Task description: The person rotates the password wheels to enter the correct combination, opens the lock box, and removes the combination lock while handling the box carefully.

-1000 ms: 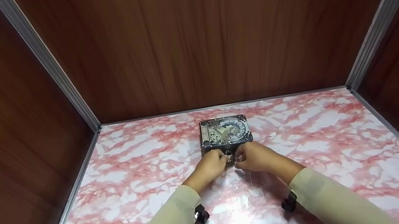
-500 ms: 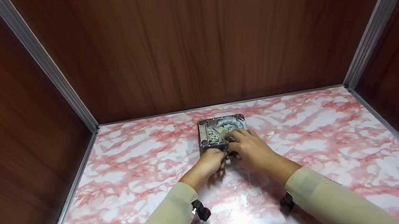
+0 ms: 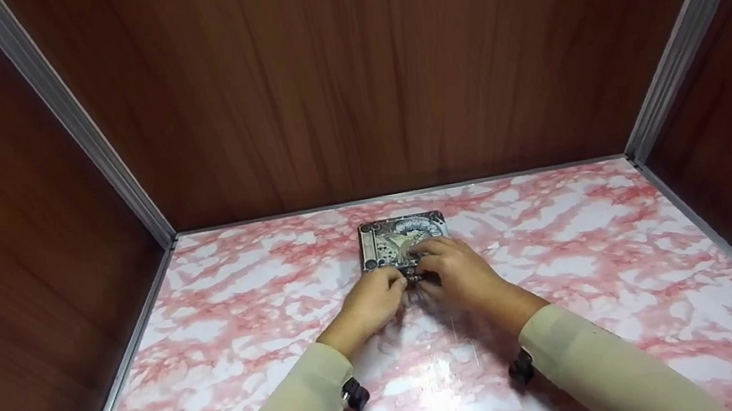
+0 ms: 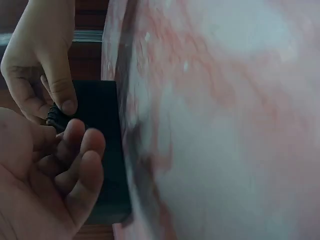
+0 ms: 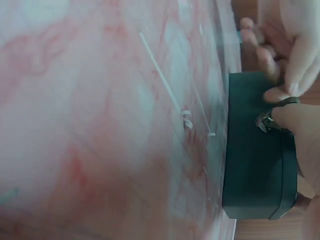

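Note:
A small dark box (image 3: pixel 382 246) with a patterned lid lies on the marbled table. The right wrist view shows its plain dark green front (image 5: pixel 255 170) and a shiny metal knob (image 5: pixel 263 122). My left hand (image 3: pixel 371 300) is at the front edge, left of the knob, its thumb and forefinger pinching by a dark coiled cord (image 4: pixel 52 116). From the other side my right hand (image 3: pixel 463 274) reaches in. Its thumb presses the cord, and its upper fingers lie over the lid's front edge. Fingers partly hide the fastening.
Brown wood-grain panels (image 3: pixel 349 80) with grey metal edging (image 3: pixel 79 123) enclose the table at the back and sides. Red and white marbled tabletop (image 3: pixel 241 278) surrounds the box. Black wrist cameras (image 3: pixel 355 394) hang under both sleeves.
My right hand has risen from the box's front, so its fingers now lie over the lid edge. My left fingers loosened, then closed again beside the fastening. The box stays put on the table.

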A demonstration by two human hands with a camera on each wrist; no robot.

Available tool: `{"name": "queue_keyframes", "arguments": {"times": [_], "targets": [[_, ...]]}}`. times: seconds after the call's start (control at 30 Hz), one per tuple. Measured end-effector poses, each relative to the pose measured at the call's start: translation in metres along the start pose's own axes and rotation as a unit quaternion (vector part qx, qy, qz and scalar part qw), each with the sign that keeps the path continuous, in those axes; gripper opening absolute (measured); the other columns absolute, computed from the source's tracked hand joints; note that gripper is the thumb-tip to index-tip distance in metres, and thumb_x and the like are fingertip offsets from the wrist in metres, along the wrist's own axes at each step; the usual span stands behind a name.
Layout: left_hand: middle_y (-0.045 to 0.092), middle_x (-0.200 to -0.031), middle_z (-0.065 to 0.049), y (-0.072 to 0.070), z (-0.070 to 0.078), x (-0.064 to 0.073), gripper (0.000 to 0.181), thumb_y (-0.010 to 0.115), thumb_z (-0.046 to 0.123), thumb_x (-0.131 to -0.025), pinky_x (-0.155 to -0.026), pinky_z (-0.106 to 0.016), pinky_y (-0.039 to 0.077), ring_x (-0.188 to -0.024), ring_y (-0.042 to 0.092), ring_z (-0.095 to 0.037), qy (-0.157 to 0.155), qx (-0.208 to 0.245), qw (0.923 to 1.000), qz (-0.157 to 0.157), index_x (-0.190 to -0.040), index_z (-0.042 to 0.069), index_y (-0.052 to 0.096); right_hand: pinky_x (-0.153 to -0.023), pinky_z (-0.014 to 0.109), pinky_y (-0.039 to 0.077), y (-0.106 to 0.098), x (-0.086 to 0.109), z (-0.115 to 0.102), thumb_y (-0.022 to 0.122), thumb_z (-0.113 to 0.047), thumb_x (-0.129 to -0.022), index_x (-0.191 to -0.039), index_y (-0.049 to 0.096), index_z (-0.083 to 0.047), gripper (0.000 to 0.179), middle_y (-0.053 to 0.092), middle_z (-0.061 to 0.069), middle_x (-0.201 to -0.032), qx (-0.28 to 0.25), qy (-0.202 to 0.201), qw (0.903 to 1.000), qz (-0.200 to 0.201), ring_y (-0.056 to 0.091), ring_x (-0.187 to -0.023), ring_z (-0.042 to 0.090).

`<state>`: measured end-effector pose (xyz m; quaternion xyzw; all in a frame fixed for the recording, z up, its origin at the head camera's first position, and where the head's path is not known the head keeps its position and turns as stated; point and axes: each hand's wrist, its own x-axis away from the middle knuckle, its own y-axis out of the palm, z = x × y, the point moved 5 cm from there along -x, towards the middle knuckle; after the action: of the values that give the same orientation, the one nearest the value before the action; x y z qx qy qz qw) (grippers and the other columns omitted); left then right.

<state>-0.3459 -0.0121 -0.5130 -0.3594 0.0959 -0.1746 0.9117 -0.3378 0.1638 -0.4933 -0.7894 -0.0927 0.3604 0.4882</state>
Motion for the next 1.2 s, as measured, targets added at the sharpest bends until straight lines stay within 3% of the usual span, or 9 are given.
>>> {"name": "queue_keyframes", "arguments": {"times": [0.1,0.2,0.27,0.33,0.5,0.6,0.77,0.87,1.2], "targets": [[0.084,-0.107,-0.006,-0.014,0.010,0.004,0.017,0.069,0.022,-0.110,-0.094,-0.044,0.066,-0.099,0.079,-0.024,0.099,-0.104,0.9879,0.059,-0.110,0.011,0.082,-0.130,0.067,0.046,0.000,-0.002,0.000,0.090,-0.014,-0.091,-0.101,0.084,-0.009,0.013,0.076,0.013,-0.151,-0.010,0.005,0.9999,0.002,0.067,-0.145,0.041],[0.081,-0.113,-0.007,-0.022,0.015,0.008,0.012,0.076,0.019,-0.106,-0.103,-0.045,0.066,-0.109,0.078,-0.028,0.178,-0.139,0.9692,0.097,-0.112,0.011,0.083,-0.133,0.072,0.042,0.001,-0.003,0.001,0.090,-0.015,-0.091,-0.103,0.084,-0.009,0.014,0.073,0.014,-0.157,-0.022,0.021,0.9995,-0.006,0.063,-0.151,0.044],[0.078,-0.120,-0.007,-0.025,0.016,0.008,0.013,0.081,0.020,-0.104,-0.108,-0.045,0.063,-0.118,0.074,-0.028,0.210,-0.156,0.9589,0.110,-0.114,0.011,0.083,-0.133,0.074,0.039,0.001,-0.003,0.002,0.090,-0.015,-0.092,-0.103,0.084,-0.009,0.014,0.069,0.014,-0.160,-0.029,0.032,0.9990,-0.012,0.060,-0.155,0.046],[0.075,-0.132,-0.007,-0.025,0.014,0.007,0.018,0.084,0.025,-0.103,-0.117,-0.046,0.059,-0.130,0.069,-0.029,0.224,-0.170,0.9535,0.109,-0.117,0.013,0.083,-0.133,0.072,0.040,0.001,-0.003,0.003,0.090,-0.015,-0.092,-0.103,0.084,-0.010,0.014,0.068,0.015,-0.162,-0.030,0.039,0.9987,-0.014,0.058,-0.157,0.048],[0.068,-0.157,-0.006,-0.019,0.006,-0.003,0.026,0.087,0.028,-0.101,-0.131,-0.046,0.050,-0.151,0.060,-0.029,0.215,-0.196,0.9527,0.088,-0.123,0.014,0.082,-0.134,0.070,0.040,0.002,-0.003,0.007,0.092,-0.015,-0.092,-0.102,0.084,-0.010,0.014,0.065,0.016,-0.165,-0.043,0.056,0.9975,-0.011,0.055,-0.158,0.049],[0.067,-0.160,-0.005,-0.015,0.003,-0.008,0.022,0.085,0.025,-0.103,-0.134,-0.044,0.048,-0.152,0.060,-0.028,0.209,-0.203,0.9534,0.079,-0.121,0.013,0.083,-0.136,0.070,0.037,0.002,-0.002,0.009,0.092,-0.017,-0.093,-0.102,0.084,-0.009,0.014,0.064,0.014,-0.166,-0.049,0.060,0.9968,-0.015,0.055,-0.159,0.048],[0.064,-0.167,-0.003,-0.011,0.002,-0.012,0.021,0.078,0.028,-0.106,-0.139,-0.049,0.040,-0.159,0.055,-0.031,0.190,-0.207,0.9577,0.061,-0.123,0.015,0.083,-0.134,0.065,0.043,0.003,-0.003,0.009,0.092,-0.017,-0.093,-0.101,0.084,-0.008,0.015,0.067,0.013,-0.163,-0.054,0.050,0.9972,-0.012,0.057,-0.157,0.047],[0.062,-0.170,-0.003,-0.009,0.001,-0.014,0.021,0.077,0.028,-0.107,-0.142,-0.053,0.034,-0.164,0.051,-0.033,0.186,-0.204,0.9596,0.052,-0.123,0.016,0.082,-0.136,0.069,0.039,0.003,-0.003,0.010,0.092,-0.016,-0.092,-0.103,0.084,-0.008,0.016,0.067,0.014,-0.162,-0.058,0.046,0.9972,-0.005,0.058,-0.157,0.048],[0.036,-0.185,-0.006,-0.005,-0.007,-0.018,0.026,0.072,0.030,-0.111,-0.147,-0.058,0.014,-0.177,0.025,-0.036,0.122,-0.183,0.9755,0.008,-0.134,0.021,0.078,-0.139,0.074,0.026,0.005,-0.001,0.012,0.095,-0.018,-0.091,-0.101,0.084,-0.011,0.016,0.066,0.012,-0.164,-0.072,0.070,0.9949,-0.011,0.054,-0.160,0.046]]}}
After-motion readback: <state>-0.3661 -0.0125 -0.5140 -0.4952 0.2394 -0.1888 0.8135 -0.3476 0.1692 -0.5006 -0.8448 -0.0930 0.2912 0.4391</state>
